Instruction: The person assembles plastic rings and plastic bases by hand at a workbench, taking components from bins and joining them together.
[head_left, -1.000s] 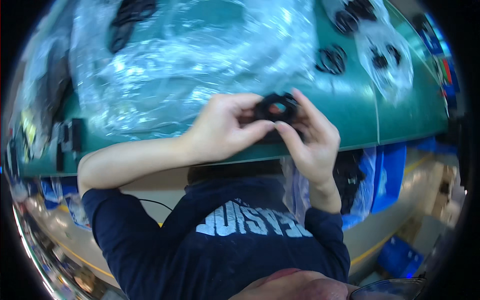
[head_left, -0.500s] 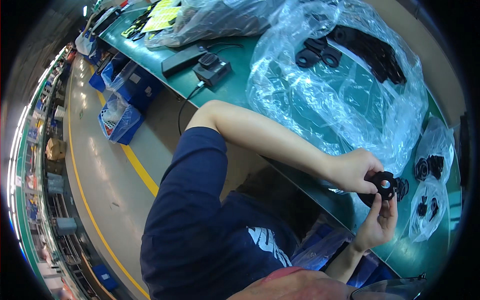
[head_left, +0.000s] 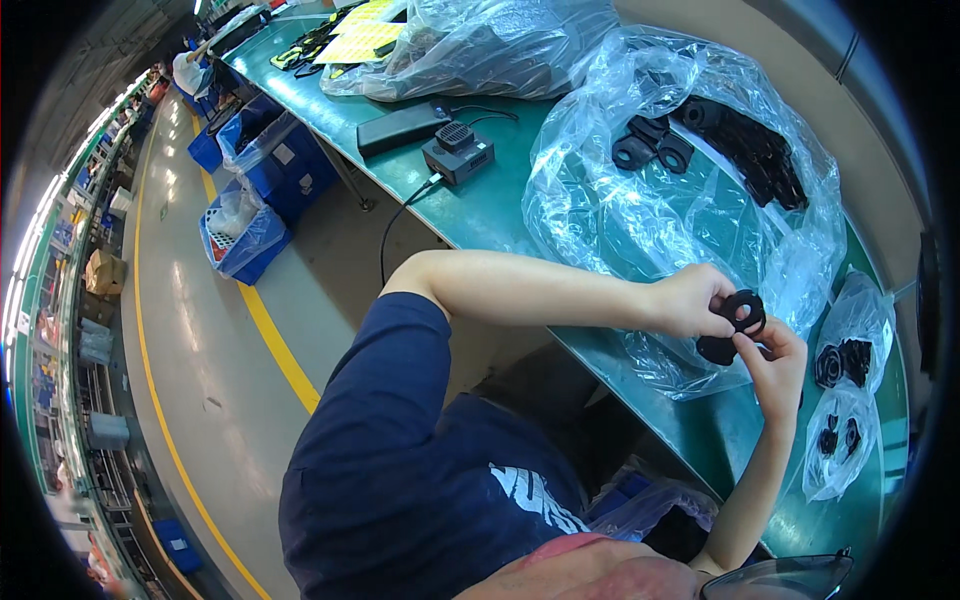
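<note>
Over the near edge of the green table, both hands hold a black part [head_left: 717, 350] with a round ring at its upper end and a wider rounded piece below. My left hand [head_left: 690, 300] pinches it from the left, with thumb and fingers at the ring. From the right, my right hand [head_left: 776, 362] presses thumb and fingertips against the ring's lower side. How the ring and the lower piece join is hidden by the fingers. Beyond the hands, a large open clear plastic bag [head_left: 600, 225] contains similar black ringed parts [head_left: 650, 147] and a pile of long black pieces [head_left: 750, 160].
Small clear bags of black rings [head_left: 842, 362] and small black parts [head_left: 838, 437] lie at the right. A black box-shaped device [head_left: 458, 153] with a cable and a black case [head_left: 400, 127] sit on the table's left. Blue lined bins [head_left: 265, 245] stand on the floor.
Both hands have moved up and slightly left in the picture with the black part, which is now turned differently. The view has shifted a little.
</note>
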